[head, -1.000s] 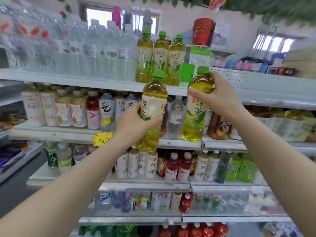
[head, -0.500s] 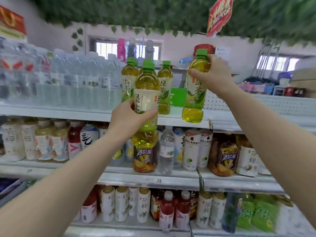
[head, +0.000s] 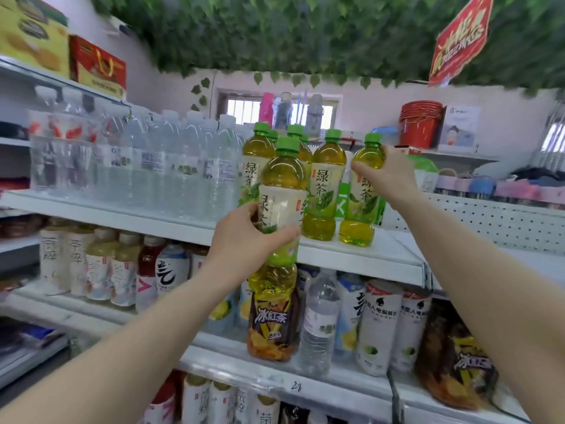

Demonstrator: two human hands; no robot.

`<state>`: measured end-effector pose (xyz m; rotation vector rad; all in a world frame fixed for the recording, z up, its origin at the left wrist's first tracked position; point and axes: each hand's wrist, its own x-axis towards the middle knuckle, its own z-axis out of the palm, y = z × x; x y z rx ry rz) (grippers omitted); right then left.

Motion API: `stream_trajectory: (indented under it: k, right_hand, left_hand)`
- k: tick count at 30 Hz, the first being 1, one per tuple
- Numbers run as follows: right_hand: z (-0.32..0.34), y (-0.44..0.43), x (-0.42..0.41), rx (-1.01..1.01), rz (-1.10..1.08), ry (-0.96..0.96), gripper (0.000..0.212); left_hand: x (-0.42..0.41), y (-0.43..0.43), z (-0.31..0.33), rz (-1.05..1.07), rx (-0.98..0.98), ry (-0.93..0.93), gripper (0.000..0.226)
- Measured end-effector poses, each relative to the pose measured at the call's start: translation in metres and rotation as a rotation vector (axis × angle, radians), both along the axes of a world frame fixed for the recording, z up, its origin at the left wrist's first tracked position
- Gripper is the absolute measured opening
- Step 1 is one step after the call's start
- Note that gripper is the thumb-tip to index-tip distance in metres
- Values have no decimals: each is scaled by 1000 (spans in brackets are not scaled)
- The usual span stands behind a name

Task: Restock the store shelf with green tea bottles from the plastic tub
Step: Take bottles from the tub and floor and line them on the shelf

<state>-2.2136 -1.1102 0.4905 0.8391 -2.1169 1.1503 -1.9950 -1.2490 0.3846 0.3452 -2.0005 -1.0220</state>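
My right hand (head: 386, 175) grips the shoulder of a green tea bottle (head: 362, 209) whose base stands on the white top shelf (head: 367, 258), at the right end of a group of several green tea bottles (head: 321, 191). My left hand (head: 244, 240) holds a second green tea bottle (head: 282, 179) upright by its label, in front of the shelf edge and lower than the shelved ones. The plastic tub is out of view.
Clear water bottles (head: 171, 166) fill the top shelf to the left of the tea. A green sign (head: 344, 200) stands behind the tea bottles. The shelf below holds mixed drinks, with an iced tea bottle (head: 273, 319) under my left hand. A perforated white panel (head: 489, 221) lies to the right.
Both hands rose with their bottles. The right-hand bottle moved from the air above the shelf edge down onto the top shelf beside the others. The left-hand bottle came up toward shelf level.
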Motion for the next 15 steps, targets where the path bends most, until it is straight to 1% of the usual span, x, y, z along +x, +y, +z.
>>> stream_trajectory:
  k: [2, 4, 6, 8, 12, 13, 15]
  right_hand:
    - [0, -8, -9, 4, -4, 2, 83]
    - [-1, -16, -19, 16, -19, -1, 82]
    - [-2, -22, -30, 24, -37, -2, 82]
    - [-3, -25, -34, 17, -40, 0, 80]
    - [-4, -22, -32, 66, -25, -11, 79]
    - [-5, -19, -28, 61, -24, 7, 77]
    - [-9, -7, -13, -4, -17, 106, 64]
  left_hand:
    - [-4, 0, 2, -1, 1, -1, 73]
    - [-8, 0, 3, -6, 0, 6, 55]
    - [-12, 0, 4, -8, -13, 13, 43]
    - [-15, 0, 4, -16, -22, 20, 38]
    - [-21, 3, 2, -37, -36, 25, 38]
    - [-23, 5, 1, -40, -40, 25, 38]
    - [-25, 9, -2, -48, -46, 26, 34]
